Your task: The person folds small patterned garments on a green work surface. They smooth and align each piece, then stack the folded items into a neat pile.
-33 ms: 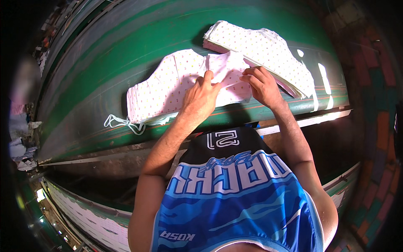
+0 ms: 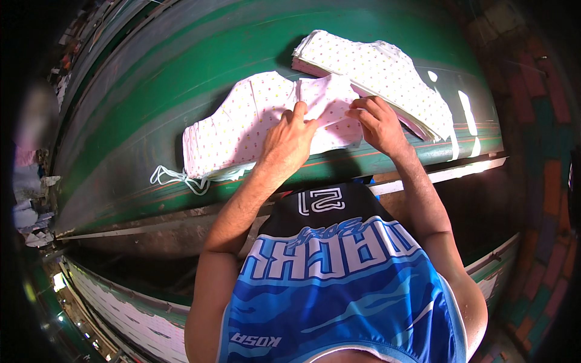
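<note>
A stack of white cut fabric pieces (image 2: 227, 133) printed with small coloured dots lies in front of me on the green table. At its right end, a pale pink folded-over flap (image 2: 327, 91) shows. My left hand (image 2: 289, 142) rests on the stack beside the fold, its fingers bent and pressed together on the cloth. With bent fingers, my right hand (image 2: 381, 126) pinches the right edge of the flap. A second stack of dotted fabric pieces (image 2: 375, 66) lies behind and to the right. Pale blue fabric ties (image 2: 172, 175) stick out from the near left corner of the first stack.
The long green table (image 2: 145, 115) stretches across, its near edge just in front of my body. Patches of sunlight fall at its right end. Patterned bricks (image 2: 544, 193) lie at the far right. Assorted clutter (image 2: 27, 212) fills the left rim. A white-topped surface (image 2: 121, 308) runs at lower left.
</note>
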Demonstrator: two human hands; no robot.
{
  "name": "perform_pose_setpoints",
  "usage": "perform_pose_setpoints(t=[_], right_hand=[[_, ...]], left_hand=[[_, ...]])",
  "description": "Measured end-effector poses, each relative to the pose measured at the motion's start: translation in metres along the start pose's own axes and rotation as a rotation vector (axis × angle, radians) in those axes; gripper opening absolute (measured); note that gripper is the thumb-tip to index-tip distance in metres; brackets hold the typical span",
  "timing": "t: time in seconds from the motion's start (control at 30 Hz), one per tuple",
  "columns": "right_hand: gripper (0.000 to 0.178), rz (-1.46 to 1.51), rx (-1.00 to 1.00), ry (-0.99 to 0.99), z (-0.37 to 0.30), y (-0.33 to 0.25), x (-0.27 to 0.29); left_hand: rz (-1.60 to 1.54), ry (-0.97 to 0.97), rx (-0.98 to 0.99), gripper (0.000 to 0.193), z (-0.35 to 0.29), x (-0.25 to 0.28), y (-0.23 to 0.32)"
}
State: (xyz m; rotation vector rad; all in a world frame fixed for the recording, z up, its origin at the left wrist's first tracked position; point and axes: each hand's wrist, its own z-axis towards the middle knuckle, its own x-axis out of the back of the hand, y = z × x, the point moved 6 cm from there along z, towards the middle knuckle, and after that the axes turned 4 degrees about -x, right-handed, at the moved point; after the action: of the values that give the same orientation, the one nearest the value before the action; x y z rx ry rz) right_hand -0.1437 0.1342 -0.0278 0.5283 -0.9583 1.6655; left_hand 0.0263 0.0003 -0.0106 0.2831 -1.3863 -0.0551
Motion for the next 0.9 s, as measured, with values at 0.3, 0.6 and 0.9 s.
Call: perform_pose_setpoints(t=[0.3,0.6,0.9], right_hand=[[0.05,-0.049,0.014,0.005,-0.004,-0.002,0.008],[0.051,-0.043,-0.006,0.04,-0.003,-0.001,0.01],[0.049,-0.04,-0.029,0.06,-0.011,-0.001,0.009]], left_hand=[[0.219,-0.018,-0.024,0.013,0.003,0.011,0.0],[0.244,-0.066,0.028,0.014,-0.001,0.013,-0.004],[0.131,-0.026,0.073,0.016,-0.012,0.01,-0.015]])
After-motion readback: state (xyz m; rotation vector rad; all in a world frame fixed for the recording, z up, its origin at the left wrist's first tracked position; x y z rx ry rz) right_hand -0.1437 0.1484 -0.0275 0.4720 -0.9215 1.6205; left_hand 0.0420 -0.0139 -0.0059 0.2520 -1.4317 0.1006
